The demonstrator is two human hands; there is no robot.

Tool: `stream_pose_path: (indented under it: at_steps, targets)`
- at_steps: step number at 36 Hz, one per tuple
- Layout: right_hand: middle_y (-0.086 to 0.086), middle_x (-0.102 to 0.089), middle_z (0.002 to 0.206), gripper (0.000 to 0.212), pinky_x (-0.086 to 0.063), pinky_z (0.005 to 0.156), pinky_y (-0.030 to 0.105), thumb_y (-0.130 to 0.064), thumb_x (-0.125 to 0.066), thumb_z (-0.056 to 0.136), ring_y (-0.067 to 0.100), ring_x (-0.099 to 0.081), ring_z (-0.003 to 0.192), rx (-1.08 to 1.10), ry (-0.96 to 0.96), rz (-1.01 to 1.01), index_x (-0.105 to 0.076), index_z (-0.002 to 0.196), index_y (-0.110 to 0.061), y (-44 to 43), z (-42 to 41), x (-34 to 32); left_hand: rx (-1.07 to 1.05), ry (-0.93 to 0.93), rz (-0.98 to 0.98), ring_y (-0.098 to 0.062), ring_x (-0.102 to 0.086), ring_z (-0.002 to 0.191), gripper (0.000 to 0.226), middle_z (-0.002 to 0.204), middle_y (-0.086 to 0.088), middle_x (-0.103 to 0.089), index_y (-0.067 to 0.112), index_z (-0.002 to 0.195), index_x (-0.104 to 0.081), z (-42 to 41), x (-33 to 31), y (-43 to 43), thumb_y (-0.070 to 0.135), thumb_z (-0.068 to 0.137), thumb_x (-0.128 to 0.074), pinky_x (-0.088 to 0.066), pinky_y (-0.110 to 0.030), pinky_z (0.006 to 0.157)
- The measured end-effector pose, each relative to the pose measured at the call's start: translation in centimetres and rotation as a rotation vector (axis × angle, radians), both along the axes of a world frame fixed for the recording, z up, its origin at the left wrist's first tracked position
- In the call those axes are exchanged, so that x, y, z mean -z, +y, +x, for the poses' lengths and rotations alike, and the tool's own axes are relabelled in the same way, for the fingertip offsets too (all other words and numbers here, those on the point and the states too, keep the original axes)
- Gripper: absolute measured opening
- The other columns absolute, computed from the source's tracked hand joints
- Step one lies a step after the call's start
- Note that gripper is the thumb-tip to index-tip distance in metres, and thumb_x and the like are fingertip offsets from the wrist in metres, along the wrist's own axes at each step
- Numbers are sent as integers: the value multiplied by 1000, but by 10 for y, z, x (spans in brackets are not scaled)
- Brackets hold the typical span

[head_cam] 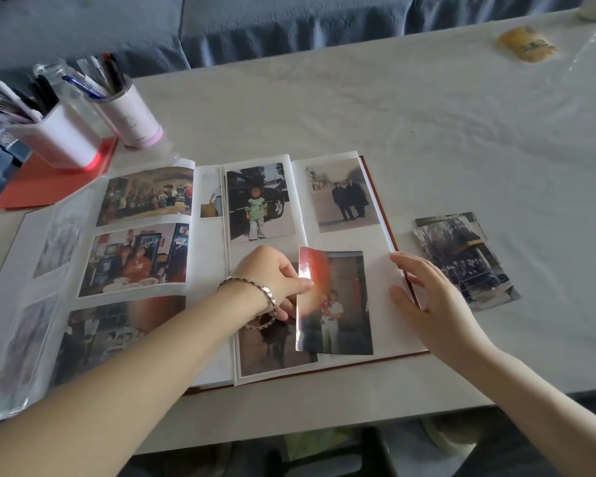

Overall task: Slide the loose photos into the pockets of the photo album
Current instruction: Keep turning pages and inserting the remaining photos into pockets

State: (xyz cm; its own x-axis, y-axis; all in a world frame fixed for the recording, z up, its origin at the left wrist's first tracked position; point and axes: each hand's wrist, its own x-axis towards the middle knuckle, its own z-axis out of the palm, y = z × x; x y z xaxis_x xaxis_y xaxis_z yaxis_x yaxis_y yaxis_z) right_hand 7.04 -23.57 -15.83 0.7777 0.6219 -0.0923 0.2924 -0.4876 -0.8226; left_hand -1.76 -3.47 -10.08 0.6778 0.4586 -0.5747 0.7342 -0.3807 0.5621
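Observation:
The photo album (375, 201) lies open on the white table, most pockets filled with photos. My left hand (276, 277), with a bracelet on the wrist, pinches the left edge of a photo of a child by a red wall (341, 304) over the lower right page. That photo's left edge curls up. My right hand (424, 290) holds the right edge of the page, thumb on top and fingers around the edge. A loose dark photo (461, 259) lies on the table just right of the album.
Two white pen cups (66, 139) (135, 115) with a glass jar between them stand at the back left, one of them on a red sheet (31, 187). A yellow wrapper (527, 46) lies at the far right. A blue sofa runs behind the table.

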Motion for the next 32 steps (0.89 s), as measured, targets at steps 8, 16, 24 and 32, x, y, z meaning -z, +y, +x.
stream_pose_path:
  at_steps: [8,16,24,32]
  targets:
    - [-22,-39,132,44,-29,82,-7,-11,-55,91,-5,-38,118,0,-1,36,-41,123,-37,-3,-3,5,-109,-68,-35,-9,-62,42,20,61,-4,-64,9,76,-59,4,7,-12,24,86,-67,-51,-16,43]
    - [-20,-44,132,40,-29,87,-3,-12,-53,92,-5,-41,116,26,-32,47,-45,124,-35,-2,-3,10,-35,5,-206,-13,-66,50,18,64,-9,-63,4,78,-58,12,8,-19,19,86,-66,-51,-18,42]
    - [-19,-45,133,39,-29,92,2,-12,-54,92,-9,-43,114,33,-50,53,-48,124,-32,-1,-4,12,18,64,-20,-24,-71,70,31,75,-15,-71,-2,82,-67,15,1,-25,27,90,-61,-59,-37,71]
    - [-15,-47,133,38,-33,98,12,-14,-53,92,-1,-42,121,62,-15,56,-51,129,-24,-1,-5,10,-233,64,-299,-34,-67,90,4,86,-18,-58,-6,89,-63,16,-9,-31,-5,87,-59,-56,-27,56]
